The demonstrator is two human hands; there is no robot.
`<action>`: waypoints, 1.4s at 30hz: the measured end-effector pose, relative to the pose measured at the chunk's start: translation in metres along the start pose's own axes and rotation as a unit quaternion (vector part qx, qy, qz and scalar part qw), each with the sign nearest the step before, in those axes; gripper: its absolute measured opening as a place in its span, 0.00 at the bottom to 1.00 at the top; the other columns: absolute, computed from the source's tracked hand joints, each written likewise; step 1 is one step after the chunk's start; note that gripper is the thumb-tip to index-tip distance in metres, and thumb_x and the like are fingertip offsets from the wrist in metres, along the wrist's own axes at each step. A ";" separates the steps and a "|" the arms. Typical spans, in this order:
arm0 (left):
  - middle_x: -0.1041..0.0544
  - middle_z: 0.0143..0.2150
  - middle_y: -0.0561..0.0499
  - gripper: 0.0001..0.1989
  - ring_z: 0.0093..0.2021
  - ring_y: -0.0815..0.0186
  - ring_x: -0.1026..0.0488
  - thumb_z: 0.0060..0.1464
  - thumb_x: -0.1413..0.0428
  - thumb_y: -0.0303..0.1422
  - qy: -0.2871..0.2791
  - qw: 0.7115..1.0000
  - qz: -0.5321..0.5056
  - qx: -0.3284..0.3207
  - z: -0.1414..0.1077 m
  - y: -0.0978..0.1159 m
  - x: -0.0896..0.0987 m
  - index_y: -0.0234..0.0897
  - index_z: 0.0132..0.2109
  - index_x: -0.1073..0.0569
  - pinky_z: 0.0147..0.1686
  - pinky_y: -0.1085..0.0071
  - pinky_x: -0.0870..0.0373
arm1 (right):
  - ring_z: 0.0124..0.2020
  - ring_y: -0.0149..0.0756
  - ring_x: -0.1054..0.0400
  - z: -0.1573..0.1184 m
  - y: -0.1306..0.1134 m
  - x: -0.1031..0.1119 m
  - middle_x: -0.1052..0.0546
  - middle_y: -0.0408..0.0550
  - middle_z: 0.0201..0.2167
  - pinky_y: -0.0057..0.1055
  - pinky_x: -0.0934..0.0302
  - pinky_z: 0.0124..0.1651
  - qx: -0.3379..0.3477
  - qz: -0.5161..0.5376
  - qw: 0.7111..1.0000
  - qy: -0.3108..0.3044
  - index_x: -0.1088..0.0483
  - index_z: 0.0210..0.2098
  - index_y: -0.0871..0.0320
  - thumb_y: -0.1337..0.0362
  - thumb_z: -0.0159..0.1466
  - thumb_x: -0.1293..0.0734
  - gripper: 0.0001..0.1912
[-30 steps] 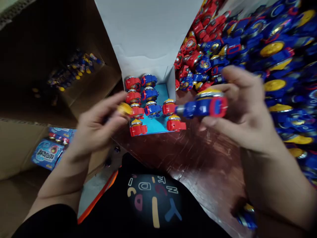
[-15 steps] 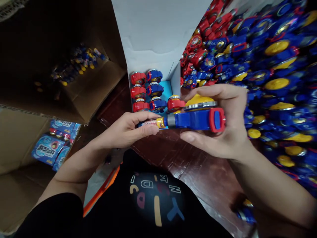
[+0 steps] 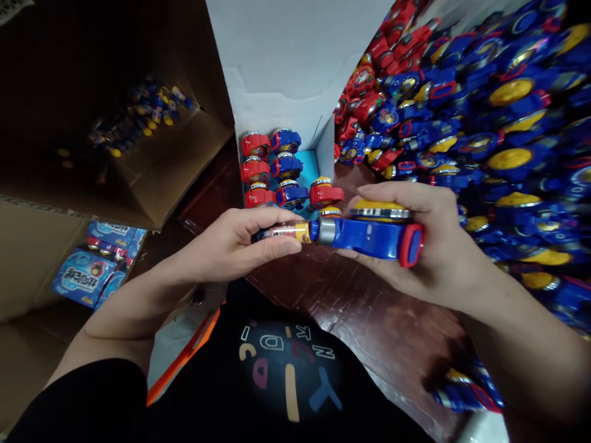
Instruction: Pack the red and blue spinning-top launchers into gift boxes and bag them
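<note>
Above a glossy brown bench (image 3: 341, 289), you clamp a yellow-banded tube (image 3: 290, 232) between your left hand's (image 3: 240, 240) thumb and fingers, its end meeting the gray collar of a blue toy (image 3: 369, 237) gripped in your right hand (image 3: 429, 240). Just beyond, an open white box (image 3: 295, 67) holds red and blue toys (image 3: 287, 166) in rows.

left hand (image 3: 237, 245) and right hand (image 3: 441, 237) now closer together. tube (image 3: 287, 232), previously apart from blue toy (image 3: 367, 238), now meets its silver collar (image 3: 327, 231) end-on.
</note>
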State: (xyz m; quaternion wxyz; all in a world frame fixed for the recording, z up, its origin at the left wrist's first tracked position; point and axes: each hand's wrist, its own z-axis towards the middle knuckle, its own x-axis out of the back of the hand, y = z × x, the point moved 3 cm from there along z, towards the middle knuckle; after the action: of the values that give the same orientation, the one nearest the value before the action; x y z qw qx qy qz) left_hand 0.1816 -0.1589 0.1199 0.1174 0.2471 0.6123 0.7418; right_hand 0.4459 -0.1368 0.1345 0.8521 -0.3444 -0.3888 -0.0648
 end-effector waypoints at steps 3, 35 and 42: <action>0.16 0.42 0.49 0.12 0.40 0.66 0.21 0.70 0.39 0.39 -0.038 0.999 0.026 -0.011 0.000 0.004 -0.005 0.37 0.53 0.17 0.42 0.72 0.24 | 0.40 0.41 0.23 0.001 -0.001 -0.004 0.23 0.49 0.47 0.39 0.22 0.43 0.022 0.023 0.999 0.004 0.32 0.66 0.49 0.50 0.60 0.17 0.40; 0.37 0.78 0.46 0.27 0.83 0.52 0.54 0.78 0.59 0.45 0.059 0.926 0.361 -0.093 -0.004 -0.094 0.002 0.47 0.77 0.37 0.79 0.42 0.70 | 0.47 0.51 0.33 0.040 0.005 -0.080 0.22 0.51 0.38 0.50 0.37 0.53 0.068 -0.326 0.913 -0.235 0.25 0.43 0.53 0.62 0.70 0.31 0.03; 0.47 0.82 0.47 0.34 0.83 0.56 0.55 0.76 0.68 0.56 0.249 0.918 0.296 -0.090 -0.009 -0.102 0.028 0.49 0.78 0.41 0.80 0.50 0.54 | 0.51 0.53 0.33 0.036 0.009 -0.078 0.21 0.52 0.46 0.49 0.39 0.50 0.063 -0.353 0.914 -0.188 0.24 0.46 0.53 0.54 0.67 0.25 0.12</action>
State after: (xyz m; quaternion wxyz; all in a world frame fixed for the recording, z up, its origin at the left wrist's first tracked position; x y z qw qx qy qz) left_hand 0.1402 -0.1307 0.0266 -0.2417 0.2130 0.4512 0.8323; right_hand 0.3729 -0.1198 0.0909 0.7049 -0.1362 -0.6411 -0.2713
